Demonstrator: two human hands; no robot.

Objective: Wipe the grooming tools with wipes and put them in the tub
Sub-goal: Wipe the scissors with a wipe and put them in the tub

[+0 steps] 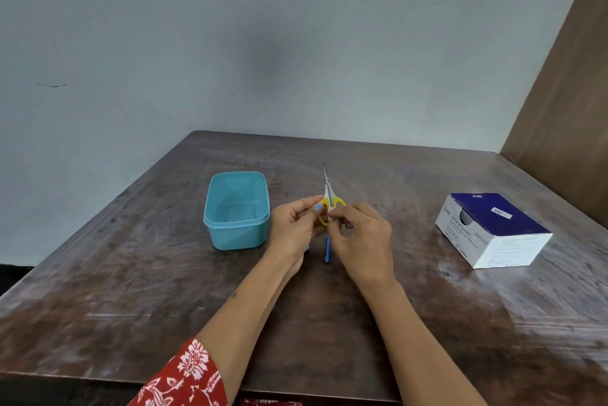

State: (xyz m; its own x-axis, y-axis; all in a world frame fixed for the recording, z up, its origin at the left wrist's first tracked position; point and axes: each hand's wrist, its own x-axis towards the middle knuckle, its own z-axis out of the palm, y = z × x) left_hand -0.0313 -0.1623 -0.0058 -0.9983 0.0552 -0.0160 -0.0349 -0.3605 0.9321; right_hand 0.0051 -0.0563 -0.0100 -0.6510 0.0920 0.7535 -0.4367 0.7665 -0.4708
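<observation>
Small scissors (328,188) with yellow handles and thin pointed blades lie on the brown table (164,274), tips pointing away from me. My left hand (294,228) and my right hand (363,238) meet just in front of the handles, fingertips pinched together on something small that I cannot make out. A blue-handled tool (327,249) lies under my hands, mostly hidden. The empty turquoise tub (237,208) stands left of my hands.
A blue and white box of alcohol swabs (490,228) sits on the right side of the table. A grey wall runs behind the table's far edge, and a brown panel rises at the right.
</observation>
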